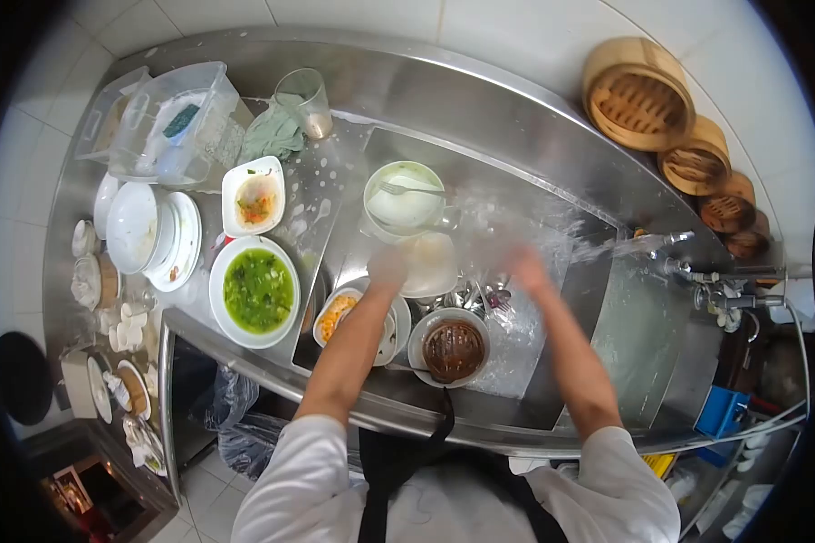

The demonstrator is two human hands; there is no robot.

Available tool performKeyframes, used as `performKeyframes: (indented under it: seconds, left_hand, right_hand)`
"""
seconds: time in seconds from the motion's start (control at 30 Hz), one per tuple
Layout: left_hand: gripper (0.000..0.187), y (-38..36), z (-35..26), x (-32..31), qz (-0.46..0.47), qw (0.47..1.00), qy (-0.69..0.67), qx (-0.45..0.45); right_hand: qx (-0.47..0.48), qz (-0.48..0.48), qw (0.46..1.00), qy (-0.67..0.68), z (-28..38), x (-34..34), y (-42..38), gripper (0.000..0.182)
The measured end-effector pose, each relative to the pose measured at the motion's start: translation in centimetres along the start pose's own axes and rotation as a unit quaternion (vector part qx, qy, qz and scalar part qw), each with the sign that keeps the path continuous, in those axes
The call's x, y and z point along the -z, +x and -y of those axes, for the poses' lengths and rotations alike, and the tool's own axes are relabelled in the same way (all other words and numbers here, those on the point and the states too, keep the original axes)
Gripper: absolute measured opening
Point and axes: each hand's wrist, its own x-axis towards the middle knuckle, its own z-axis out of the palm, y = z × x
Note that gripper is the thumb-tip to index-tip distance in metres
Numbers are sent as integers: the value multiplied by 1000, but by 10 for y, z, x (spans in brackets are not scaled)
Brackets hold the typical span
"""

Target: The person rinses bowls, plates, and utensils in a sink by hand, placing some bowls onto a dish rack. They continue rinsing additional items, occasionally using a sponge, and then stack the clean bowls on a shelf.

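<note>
The brown-stained bowl is the landmark here. Just beyond it, slightly left, lies a white dish, squarish with rounded corners, pale and smooth, its outline softened by blur. The left hand is over or against the dish's left edge; it is too blurred to tell whether its fingers grip or merely touch. The right hand, beyond the bowl to the right, is blurred too, and I cannot tell if its fingers are apart or together.

Farther beyond the bowl, past the dish, a round white bowl holds a fork. Right beside the brown-stained bowl, cutlery lies heaped. To its left, the left forearm partly covers a bowl of orange food; farther left stands a large bowl of green soup. Well to its right, a tap nozzle sprays water leftward.
</note>
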Motion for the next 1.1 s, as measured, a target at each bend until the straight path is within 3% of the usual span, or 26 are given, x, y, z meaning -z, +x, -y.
performKeyframes:
  seconds: [0.03,0.07,0.1,0.13,0.23,0.27,0.37,0.47,0.5,0.53,0.63,0.67,0.73,0.87,0.97,1.1]
  left_hand:
    - [19,-6,0,-1,-24,999,23,-33]
    - [18,-16,2,-2,-47,995,49,-66]
    - [17,-23,3,3,-77,989,75,-100]
    - [16,-33,2,16,-78,984,90,-136]
    - [14,-62,15,33,-70,967,112,-218]
    - [14,-67,22,32,-65,967,96,-228]
    - [17,-75,23,36,-64,981,19,-185]
    - [26,-72,26,30,-107,983,-40,-144]
    - [28,-70,28,25,-96,979,-143,-108]
    - [30,-67,27,18,-84,964,-245,-68]
    - [32,-54,22,-15,-44,883,-467,29]
    - [32,-55,6,-11,-8,841,-537,71]
    - [31,-51,-21,-10,38,758,-638,130]
    - [36,-47,-51,-24,59,743,-657,111]
    - [39,-32,-55,-47,61,778,-621,75]
    - [40,-23,-77,-59,66,729,-668,132]
  right_hand:
    - [89,26,985,-148,11,-53,2,28]
    - [83,96,938,-324,27,-90,14,31]
    - [212,109,928,-285,4,-120,26,40]
    - [308,59,883,-348,-15,-149,43,47]
    - [166,170,841,-486,33,-162,54,51]
    - [123,153,867,-458,20,-166,55,48]
    - [65,111,835,-535,2,-160,56,47]
    - [-50,79,872,-481,51,-127,36,48]
    - [-90,69,882,-458,56,-119,28,48]
    - [-35,-32,905,-422,-17,-143,39,43]
    - [-78,79,959,-260,11,-98,21,31]
    - [33,-35,946,-321,-19,-117,21,23]
    - [-18,-49,967,-250,-23,-123,32,21]
    - [-33,-181,983,12,-40,-127,13,16]
    - [26,-232,970,-64,-53,-129,-4,17]
    - [-13,-270,963,-10,-62,-114,-17,28]
